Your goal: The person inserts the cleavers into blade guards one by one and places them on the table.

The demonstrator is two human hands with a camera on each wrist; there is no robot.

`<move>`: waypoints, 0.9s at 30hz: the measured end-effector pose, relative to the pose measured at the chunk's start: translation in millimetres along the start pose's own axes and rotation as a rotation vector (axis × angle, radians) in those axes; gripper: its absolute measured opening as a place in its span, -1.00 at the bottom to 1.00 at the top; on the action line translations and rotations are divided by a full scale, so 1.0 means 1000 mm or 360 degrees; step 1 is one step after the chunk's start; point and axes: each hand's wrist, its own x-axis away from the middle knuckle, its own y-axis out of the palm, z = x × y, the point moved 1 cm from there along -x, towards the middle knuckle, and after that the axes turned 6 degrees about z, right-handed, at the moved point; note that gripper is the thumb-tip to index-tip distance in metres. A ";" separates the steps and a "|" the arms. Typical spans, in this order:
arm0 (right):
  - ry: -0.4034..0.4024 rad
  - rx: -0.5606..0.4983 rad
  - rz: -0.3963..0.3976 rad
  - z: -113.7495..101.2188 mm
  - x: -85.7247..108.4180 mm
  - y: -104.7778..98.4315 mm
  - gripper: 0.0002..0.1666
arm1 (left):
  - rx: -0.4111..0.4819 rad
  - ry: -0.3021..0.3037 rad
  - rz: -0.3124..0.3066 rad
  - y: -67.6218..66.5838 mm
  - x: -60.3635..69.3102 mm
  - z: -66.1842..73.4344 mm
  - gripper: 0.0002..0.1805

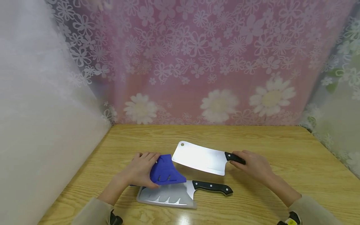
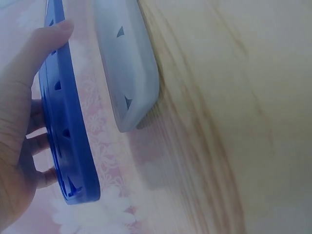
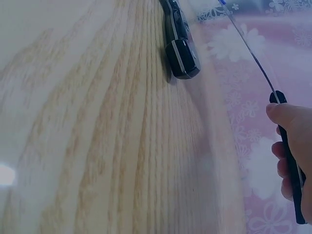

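My left hand (image 1: 142, 170) grips a blue plastic blade cover (image 1: 166, 171), thumb on the near edge and fingers over the far one. In the left wrist view the cover (image 2: 70, 126) shows small slots along its side. My right hand (image 1: 253, 164) holds a cleaver (image 1: 201, 157) by its black handle, the bare blade pointing left with its tip by the blue cover. Below them a second knife lies on the table, its blade inside a translucent white cover (image 1: 166, 197) and its black riveted handle (image 1: 212, 186) to the right. The blue cover partly hides the white one.
The wood-grain table (image 1: 292, 156) runs back to a pink floral curtain (image 1: 197, 62). A white sheet (image 1: 50, 109) hangs along the left side, and floral sheeting (image 1: 343, 103) along the right.
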 end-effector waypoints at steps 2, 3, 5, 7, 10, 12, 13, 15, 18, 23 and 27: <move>-0.0013 0.0009 0.0030 0.000 0.001 -0.001 -0.58 | 0.0009 0.0017 0.0011 0.000 -0.001 0.001 0.21; -0.0029 0.0011 0.0058 0.000 0.001 -0.001 -0.58 | 0.0013 0.0028 0.0022 0.000 -0.001 0.001 0.21; -0.0079 0.0025 0.0123 0.000 0.001 -0.002 -0.58 | 0.0017 0.0047 0.0046 0.000 -0.002 0.002 0.21; -0.0143 0.0068 0.0185 0.001 0.001 -0.002 -0.59 | 0.0010 0.0059 0.0076 0.001 -0.003 0.003 0.21; -0.0225 0.0133 0.0226 -0.001 0.000 -0.003 -0.60 | -0.0011 0.0060 0.0102 0.002 -0.004 0.004 0.21; -0.0230 0.0152 0.0201 -0.003 -0.001 -0.004 -0.60 | -0.0023 0.0053 0.0107 0.002 -0.004 0.004 0.21; -0.0221 0.0151 0.0179 -0.004 -0.001 -0.005 -0.60 | -0.0026 0.0047 0.0107 0.003 -0.004 0.004 0.21; -0.0191 0.0131 0.0137 -0.006 -0.002 -0.006 -0.57 | -0.0021 0.0041 0.0108 0.003 -0.005 0.003 0.21; -0.0214 0.0122 0.0136 -0.009 -0.002 -0.008 -0.55 | -0.0012 0.0018 0.0091 0.002 -0.005 0.004 0.21; -0.0417 0.0148 0.0328 -0.011 0.001 -0.005 -0.51 | -0.0016 -0.0049 0.0064 -0.001 -0.005 0.005 0.20; -0.0481 0.0143 0.0369 -0.014 0.000 -0.004 -0.35 | -0.0021 -0.0075 0.0065 -0.003 -0.004 0.004 0.19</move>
